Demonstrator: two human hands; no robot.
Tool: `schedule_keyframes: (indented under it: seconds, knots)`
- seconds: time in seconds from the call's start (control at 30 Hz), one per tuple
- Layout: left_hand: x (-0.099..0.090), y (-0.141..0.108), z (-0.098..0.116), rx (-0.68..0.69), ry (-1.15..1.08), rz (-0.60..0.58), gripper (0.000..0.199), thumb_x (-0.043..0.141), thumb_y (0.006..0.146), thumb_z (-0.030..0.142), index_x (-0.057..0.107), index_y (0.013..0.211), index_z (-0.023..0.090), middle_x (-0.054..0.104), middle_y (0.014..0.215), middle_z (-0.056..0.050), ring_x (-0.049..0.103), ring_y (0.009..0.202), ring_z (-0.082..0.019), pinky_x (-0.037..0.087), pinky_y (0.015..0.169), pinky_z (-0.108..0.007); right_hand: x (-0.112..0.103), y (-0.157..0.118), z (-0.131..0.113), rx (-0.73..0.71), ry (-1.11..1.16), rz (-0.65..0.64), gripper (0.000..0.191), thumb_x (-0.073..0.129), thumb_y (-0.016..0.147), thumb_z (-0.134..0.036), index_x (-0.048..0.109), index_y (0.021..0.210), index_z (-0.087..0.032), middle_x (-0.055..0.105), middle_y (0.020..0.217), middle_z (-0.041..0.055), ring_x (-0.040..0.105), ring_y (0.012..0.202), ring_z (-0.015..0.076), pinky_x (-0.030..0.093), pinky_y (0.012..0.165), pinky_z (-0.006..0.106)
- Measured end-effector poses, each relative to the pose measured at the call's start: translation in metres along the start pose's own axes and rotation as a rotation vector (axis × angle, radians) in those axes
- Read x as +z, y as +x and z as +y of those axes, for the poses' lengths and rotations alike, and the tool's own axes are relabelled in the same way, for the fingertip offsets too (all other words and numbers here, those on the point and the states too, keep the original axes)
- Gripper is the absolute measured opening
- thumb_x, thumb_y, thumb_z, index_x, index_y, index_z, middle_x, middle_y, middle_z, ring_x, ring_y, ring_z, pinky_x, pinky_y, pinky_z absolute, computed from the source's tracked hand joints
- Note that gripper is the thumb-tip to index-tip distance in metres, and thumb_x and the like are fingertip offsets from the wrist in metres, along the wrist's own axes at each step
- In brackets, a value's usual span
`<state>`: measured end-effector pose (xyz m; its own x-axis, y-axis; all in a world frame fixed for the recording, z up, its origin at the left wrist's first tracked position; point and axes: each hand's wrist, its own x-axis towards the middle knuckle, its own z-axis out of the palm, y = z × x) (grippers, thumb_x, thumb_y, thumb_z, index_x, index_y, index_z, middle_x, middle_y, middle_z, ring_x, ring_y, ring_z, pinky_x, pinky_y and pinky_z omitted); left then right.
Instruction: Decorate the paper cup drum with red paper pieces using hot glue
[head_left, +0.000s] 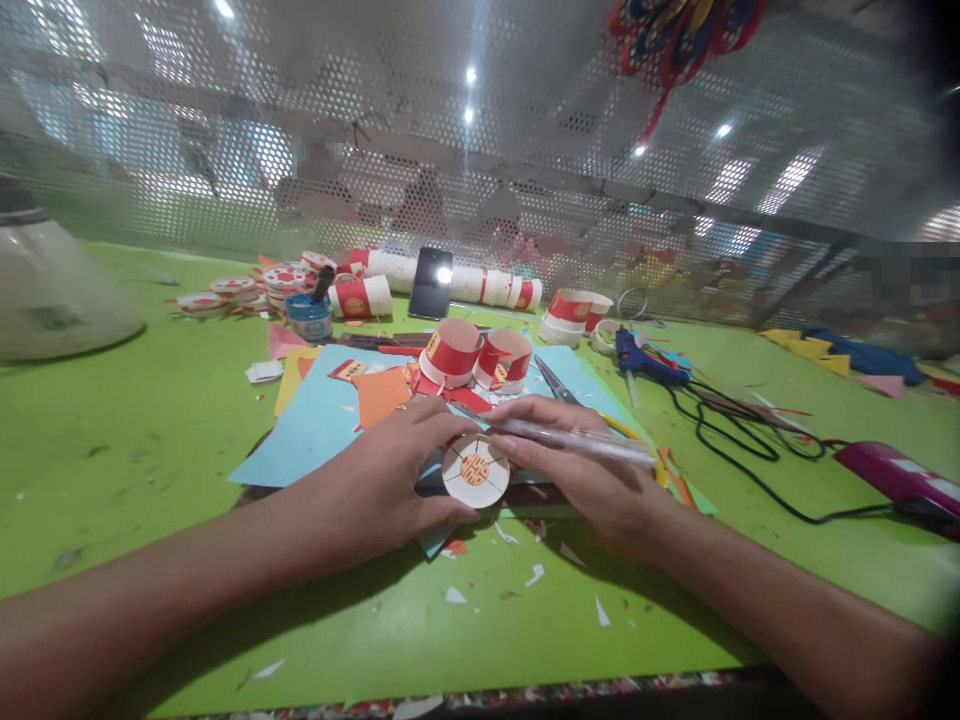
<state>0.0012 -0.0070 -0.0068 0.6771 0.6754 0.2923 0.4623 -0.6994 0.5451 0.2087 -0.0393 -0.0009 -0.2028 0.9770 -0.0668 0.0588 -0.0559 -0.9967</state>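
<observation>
Between my hands is a round white paper disc (475, 471) with an orange emblem and dark lines running out from it. My left hand (397, 465) grips its left edge between thumb and fingers. A slim clear pen (581, 440) lies in the grasp of my right hand (574, 465), its tip by the disc's upper edge. Just behind stand two cut red-and-white cup pieces (452, 352), on light blue paper (300, 440) with orange and red scraps. Open scissors (553, 380) rest to their right.
A blue glue gun (649, 362) with a black cord and a magenta power strip (900, 475) are at right. Behind are a phone (430, 283), stacked cups (480, 284), and a blue jar (308, 315). Paper scraps litter the green table (150, 450).
</observation>
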Motion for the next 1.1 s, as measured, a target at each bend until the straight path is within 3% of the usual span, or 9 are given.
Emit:
schedule_keyframes:
  seconds: [0.17,0.27,0.4,0.57,0.73,1.1]
  knots:
    - [0.001,0.003,-0.005,-0.049,0.052,0.008,0.048,0.078,0.07,0.031,0.062,0.113,0.017,0.058,0.109,-0.01,0.057,0.102,-0.029,0.048,0.086,-0.042,-0.004,0.0,0.0,-0.163,-0.195,0.163,0.021,0.065,0.087,-0.039,0.066,0.102,-0.024,0.069,0.088,0.0031,0.067,0.081,0.018,0.055,0.067,0.03]
    - [0.001,0.003,-0.006,-0.102,0.066,-0.034,0.051,0.078,0.07,0.033,0.062,0.116,0.016,0.058,0.111,-0.011,0.057,0.102,-0.029,0.048,0.086,-0.041,-0.007,-0.003,-0.002,-0.234,-0.222,0.231,0.028,0.058,0.09,-0.047,0.067,0.104,-0.025,0.068,0.089,0.0023,0.065,0.08,0.016,0.051,0.066,0.028]
    - [0.003,0.005,-0.006,-0.124,0.062,-0.066,0.051,0.078,0.07,0.03,0.063,0.116,0.014,0.058,0.11,-0.011,0.056,0.102,-0.028,0.048,0.085,-0.04,-0.007,-0.007,0.003,-0.241,-0.084,0.124,0.031,0.053,0.093,-0.049,0.071,0.094,-0.024,0.062,0.069,-0.0013,0.057,0.064,0.0111,0.046,0.058,0.024]
    - [0.003,0.004,-0.009,-0.103,0.043,-0.069,0.047,0.076,0.072,0.027,0.063,0.116,0.018,0.058,0.111,-0.008,0.055,0.103,-0.027,0.047,0.087,-0.04,-0.004,-0.008,0.014,-0.124,0.0,0.047,0.028,0.06,0.091,-0.041,0.065,0.074,-0.019,0.048,0.047,-0.0061,0.04,0.044,0.0062,0.031,0.044,0.021]
    - [0.002,0.001,-0.01,-0.11,0.059,-0.085,0.05,0.073,0.074,0.03,0.06,0.12,0.019,0.056,0.114,-0.01,0.054,0.104,-0.027,0.046,0.088,-0.042,0.0,-0.007,0.013,-0.087,-0.062,0.019,0.015,0.06,0.09,-0.034,0.06,0.086,-0.021,0.054,0.051,-0.0064,0.048,0.05,0.0089,0.039,0.05,0.022]
    - [0.006,0.001,-0.014,-0.045,0.062,-0.051,0.043,0.072,0.077,0.031,0.061,0.117,0.021,0.057,0.109,-0.007,0.055,0.1,-0.025,0.046,0.084,-0.038,0.005,-0.013,0.004,-0.014,-0.234,0.004,0.008,0.059,0.085,-0.021,0.058,0.077,-0.02,0.06,0.058,-0.004,0.052,0.05,0.0074,0.042,0.046,0.017]
